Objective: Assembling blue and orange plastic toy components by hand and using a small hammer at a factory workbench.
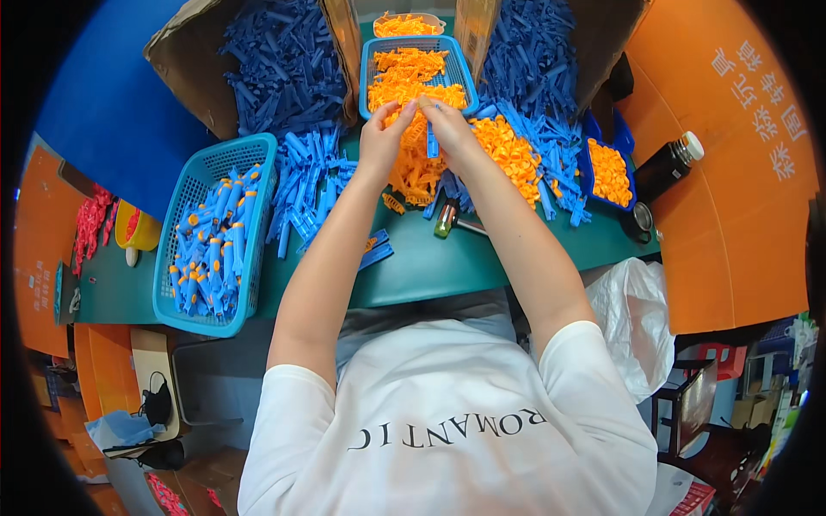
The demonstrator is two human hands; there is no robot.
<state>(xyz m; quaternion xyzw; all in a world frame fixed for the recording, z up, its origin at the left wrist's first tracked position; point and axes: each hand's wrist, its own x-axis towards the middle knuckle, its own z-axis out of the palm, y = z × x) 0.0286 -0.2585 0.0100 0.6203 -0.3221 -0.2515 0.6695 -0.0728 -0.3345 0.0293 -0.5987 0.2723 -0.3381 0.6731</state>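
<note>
My two hands meet over the green table, fingertips nearly touching. My right hand is closed on a narrow blue plastic piece, which hangs down below its fingers. My left hand is pinched close beside it; what its fingertips hold is too small to make out. Just below lies a heap of orange plastic parts. Beyond the fingertips stands a blue basket of orange parts. Loose blue pieces are heaped left of my left hand, and orange ring-like caps lie right of my right hand.
A blue basket of joined blue-and-orange pieces stands at left. Cardboard boxes of blue parts rise behind. At right are a dark blue tray and a black bottle. A small green bottle lies near the front edge.
</note>
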